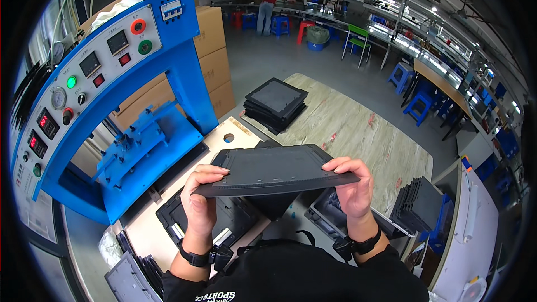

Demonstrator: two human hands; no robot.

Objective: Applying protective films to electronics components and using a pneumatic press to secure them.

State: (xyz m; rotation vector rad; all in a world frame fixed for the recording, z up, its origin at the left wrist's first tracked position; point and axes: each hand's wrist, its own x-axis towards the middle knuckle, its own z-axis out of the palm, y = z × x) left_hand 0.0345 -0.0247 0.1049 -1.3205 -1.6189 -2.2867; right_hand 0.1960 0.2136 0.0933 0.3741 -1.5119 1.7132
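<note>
A flat black rectangular plastic panel point(274, 166) is held up in front of me, its near edge toward me. My left hand point(202, 196) grips its left corner, thumb below and fingers over the top. At the opposite corner my right hand point(353, 184) holds it in the same way. Beneath, on the pale wooden board point(240, 131), lies a black frame point(235, 218) with light strips, partly covered by my left hand and the panel. Another dark tray-like piece point(321, 223) shows near my right wrist, mostly hidden.
A blue press machine point(184, 67) with gauges and lit displays stands at left. Stacked black panels point(275, 100) rest on the marbled table point(369, 134). More panels point(417, 204) lean at the right, others point(131, 277) at lower left. Cartons point(215, 50) stand behind the press.
</note>
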